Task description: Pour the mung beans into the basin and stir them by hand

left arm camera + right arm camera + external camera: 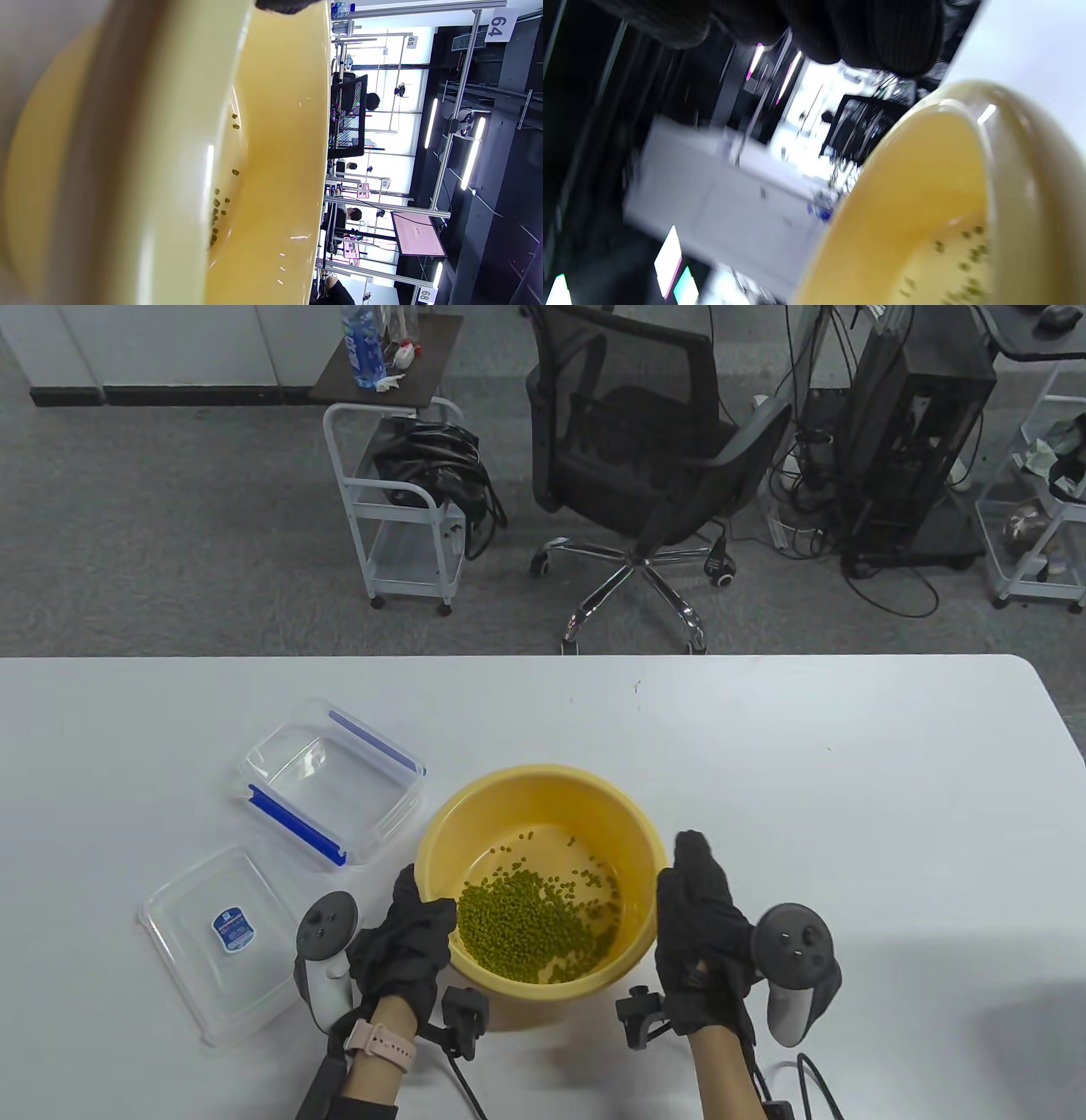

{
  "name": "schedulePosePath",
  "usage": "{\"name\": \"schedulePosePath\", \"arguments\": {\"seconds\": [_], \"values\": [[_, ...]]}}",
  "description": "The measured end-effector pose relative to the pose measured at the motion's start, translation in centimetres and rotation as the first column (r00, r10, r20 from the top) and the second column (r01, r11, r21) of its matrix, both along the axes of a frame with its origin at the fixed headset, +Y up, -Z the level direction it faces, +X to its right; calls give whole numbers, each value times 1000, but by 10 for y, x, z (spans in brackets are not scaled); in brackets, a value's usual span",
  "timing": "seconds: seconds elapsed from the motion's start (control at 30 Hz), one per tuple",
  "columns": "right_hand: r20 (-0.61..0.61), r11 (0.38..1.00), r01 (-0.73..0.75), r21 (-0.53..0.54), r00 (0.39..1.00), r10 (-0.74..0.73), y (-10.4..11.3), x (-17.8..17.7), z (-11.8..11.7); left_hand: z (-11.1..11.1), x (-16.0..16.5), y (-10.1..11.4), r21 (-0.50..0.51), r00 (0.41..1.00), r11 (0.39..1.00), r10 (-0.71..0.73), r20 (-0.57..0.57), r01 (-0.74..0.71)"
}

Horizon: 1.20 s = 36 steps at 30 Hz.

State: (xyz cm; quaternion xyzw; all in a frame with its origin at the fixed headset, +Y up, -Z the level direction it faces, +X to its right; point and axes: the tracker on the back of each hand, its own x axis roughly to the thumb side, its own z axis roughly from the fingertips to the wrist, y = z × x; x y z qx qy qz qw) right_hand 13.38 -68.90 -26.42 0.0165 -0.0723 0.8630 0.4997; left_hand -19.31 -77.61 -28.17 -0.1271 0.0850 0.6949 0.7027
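Left hand (407, 937) grips basin (543, 789); table view alone shows container (335, 780).

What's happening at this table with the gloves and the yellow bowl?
A person wearing black sensor gloves is working with a yellow basin that has mung beans lying in it, mostly heaped toward the near side. The left hand grips the basin's near-left rim, and the right hand sits with straight fingers at the right rim. To the left on the white table stand an empty clear container and its lid, so the pouring looks done; neither hand is in the beans.
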Motion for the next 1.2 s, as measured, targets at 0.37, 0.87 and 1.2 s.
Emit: {"name": "schedulePosePath", "arguments": {"seconds": [0.37, 0.87, 1.2], "values": [[-653, 333, -663, -671, 741, 159, -51, -108, -57, -3, -1, 0, -2, 1000, 1000, -1, 29, 1], [-398, 329, -485, -810, 868, 297, -71, -134, -125, -2, 0, -2, 23, 999, 999, -41, 9, 41], [-374, 239, -459, -856, 868, 326, -62, -78, -116, -2, 1, -3, 21, 1000, 1000, -19, -12, 19]]}}
